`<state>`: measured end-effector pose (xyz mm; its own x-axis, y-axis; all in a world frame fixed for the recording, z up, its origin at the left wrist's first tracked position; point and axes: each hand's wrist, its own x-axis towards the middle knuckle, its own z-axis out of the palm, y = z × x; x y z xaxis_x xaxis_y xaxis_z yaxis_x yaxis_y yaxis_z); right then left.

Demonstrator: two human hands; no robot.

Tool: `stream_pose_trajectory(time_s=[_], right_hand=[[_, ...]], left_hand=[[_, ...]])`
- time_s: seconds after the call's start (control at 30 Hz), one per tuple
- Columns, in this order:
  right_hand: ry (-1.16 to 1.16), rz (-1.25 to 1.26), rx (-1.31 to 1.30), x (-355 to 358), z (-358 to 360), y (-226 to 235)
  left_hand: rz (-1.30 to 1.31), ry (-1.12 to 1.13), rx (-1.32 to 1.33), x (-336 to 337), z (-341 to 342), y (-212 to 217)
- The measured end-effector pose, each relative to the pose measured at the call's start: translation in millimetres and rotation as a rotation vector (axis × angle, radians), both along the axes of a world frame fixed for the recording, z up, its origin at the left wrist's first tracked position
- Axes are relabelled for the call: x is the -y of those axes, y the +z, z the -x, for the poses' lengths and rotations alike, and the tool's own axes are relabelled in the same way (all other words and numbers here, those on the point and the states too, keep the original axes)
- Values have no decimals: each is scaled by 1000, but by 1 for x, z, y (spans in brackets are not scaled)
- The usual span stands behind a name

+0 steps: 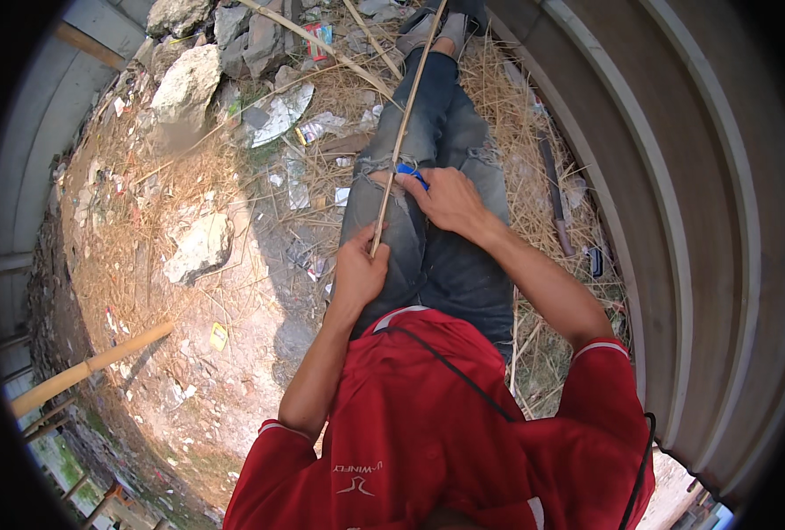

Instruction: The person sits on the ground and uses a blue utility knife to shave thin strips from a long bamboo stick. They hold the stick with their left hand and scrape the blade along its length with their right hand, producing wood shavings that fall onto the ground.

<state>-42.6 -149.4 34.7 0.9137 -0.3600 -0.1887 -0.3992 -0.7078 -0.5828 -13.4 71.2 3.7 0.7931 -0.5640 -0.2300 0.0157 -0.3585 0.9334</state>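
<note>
A long, thin bamboo strip (pixel 400 140) runs from my lap out over my outstretched legs, past my feet. My left hand (pixel 362 269) pinches its near end above my left thigh. Farther along, at knee height, my right hand (pixel 452 203) is closed around a small blue object (pixel 413 175) that lies against the strip. Most of the blue object is hidden by my fingers, so its kind does not show. Under both hands are my torn dark jeans (pixel 410 256).
A corrugated metal wall (pixel 675 194) rises close on my right. Pale rocks (pixel 187 84) lie at the far left, and a single stone (pixel 200 249) sits nearer. Dry straw and litter cover the ground. A bamboo pole (pixel 96 367) juts in from the left.
</note>
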Motion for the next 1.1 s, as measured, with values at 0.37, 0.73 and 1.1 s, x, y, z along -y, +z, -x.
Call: stream_pose_trajectory(time_s=[0.37, 0.73, 1.1], right_hand=[[-142, -59, 88, 102, 8, 21], [310, -72, -44, -34, 39, 13], [307, 46, 121, -15, -7, -16]], left_hand=[[-22, -45, -40, -7, 18, 11], [58, -13, -92, -3, 12, 8], [8, -26, -142, -6, -19, -18]])
